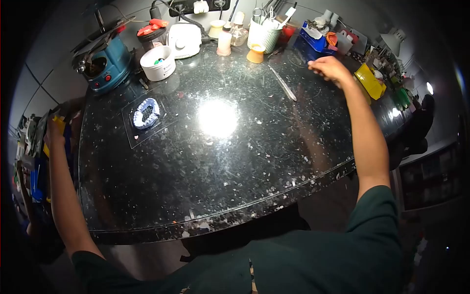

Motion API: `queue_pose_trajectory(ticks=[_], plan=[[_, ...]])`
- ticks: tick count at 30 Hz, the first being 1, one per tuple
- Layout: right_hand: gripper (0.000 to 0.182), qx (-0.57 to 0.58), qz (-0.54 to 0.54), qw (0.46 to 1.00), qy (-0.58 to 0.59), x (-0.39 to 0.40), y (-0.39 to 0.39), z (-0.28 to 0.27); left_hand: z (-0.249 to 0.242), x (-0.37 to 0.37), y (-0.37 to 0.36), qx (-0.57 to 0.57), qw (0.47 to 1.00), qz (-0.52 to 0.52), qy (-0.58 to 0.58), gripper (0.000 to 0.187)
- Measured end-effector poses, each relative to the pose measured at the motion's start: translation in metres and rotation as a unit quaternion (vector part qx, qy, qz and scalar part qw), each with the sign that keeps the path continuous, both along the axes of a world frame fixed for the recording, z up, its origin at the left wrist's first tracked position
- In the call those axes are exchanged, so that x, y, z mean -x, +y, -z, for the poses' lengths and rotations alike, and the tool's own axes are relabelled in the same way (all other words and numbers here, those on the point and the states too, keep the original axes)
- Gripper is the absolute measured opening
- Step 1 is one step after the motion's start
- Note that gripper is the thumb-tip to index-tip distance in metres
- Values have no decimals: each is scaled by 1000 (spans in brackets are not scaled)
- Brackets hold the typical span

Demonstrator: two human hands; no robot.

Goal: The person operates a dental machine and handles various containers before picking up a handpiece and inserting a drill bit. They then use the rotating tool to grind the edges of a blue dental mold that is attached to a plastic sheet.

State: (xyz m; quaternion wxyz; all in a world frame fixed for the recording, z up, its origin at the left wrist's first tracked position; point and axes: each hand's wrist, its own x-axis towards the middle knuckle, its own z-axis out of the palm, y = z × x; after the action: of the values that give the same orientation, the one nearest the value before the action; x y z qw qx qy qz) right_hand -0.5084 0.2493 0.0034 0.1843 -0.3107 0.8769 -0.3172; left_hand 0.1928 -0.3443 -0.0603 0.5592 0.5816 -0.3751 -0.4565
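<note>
The left hand [54, 133] reaches off the left edge of the black worktop [205, 186] toward a yellow thing [59, 123], its fingers' grip too dark to tell. The blue-and-white dental cast [146, 113] sits on a clear plate, best left undisturbed. Farther off, the right hand [329, 68] hovers loosely curled and empty near a thin metal tool [283, 83], which wants a steady pinch; no writing is legible.

One blue-and-white dental cast [146, 113] is lying on one clear square plate [147, 128] near the left edge of the dark speckled stone worktop [220, 176]. One long thin metal instrument [284, 85] is lying towards the far right corner. Along the far edge are standing one round white plastic tub [157, 63], one white perforated tool holder [263, 35], one small orange cup [255, 53] and one blue motor unit [105, 63]. Two bare hands are showing: the left hand [54, 134] and the right hand [329, 68].
</note>
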Motion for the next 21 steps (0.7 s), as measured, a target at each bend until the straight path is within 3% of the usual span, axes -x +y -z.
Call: queue_pose_trajectory(ticks=[2, 5, 7, 9, 11, 13, 15, 17, 19, 21], plan=[[27, 2, -45, 999, -29, -17, -17, 10, -23, 20, 21, 52, 998, 4, -19, 71], [30, -44, -118, 992, 25, -54, -43, 9, -51, 54, 77, 124, 991, 5, -55, 64], [31, -8, -122, 992, 26, -50, -52, 21, -76, 79, 135, 264, 956, 69, -105, 65], [33, 27, -129, 991, 27, -52, -59, 27, -90, 109, 191, 350, 924, 43, -146, 67], [30, -23, -80, 995, 57, -60, -60, 26, -104, 135, 252, 390, 901, 91, -168, 62], [29, -84, -90, 985, 121, -69, -63, 29, -100, 155, 277, 416, 876, 161, -185, 57], [28, -73, -121, 982, 128, -76, -66, 25, -93, 183, 307, 377, 882, 213, -186, 49], [27, -71, -118, 978, 156, -70, -69, 21, -65, 202, 316, 347, 887, 272, -138, 45], [29, -80, -111, 967, 217, -45, -81, 18, -29, 212, 313, 403, 859, 273, -158, 40], [38, 28, -150, 956, 252, 1, -92, 38, -13, 217, 330, 476, 786, 203, -340, 40]])
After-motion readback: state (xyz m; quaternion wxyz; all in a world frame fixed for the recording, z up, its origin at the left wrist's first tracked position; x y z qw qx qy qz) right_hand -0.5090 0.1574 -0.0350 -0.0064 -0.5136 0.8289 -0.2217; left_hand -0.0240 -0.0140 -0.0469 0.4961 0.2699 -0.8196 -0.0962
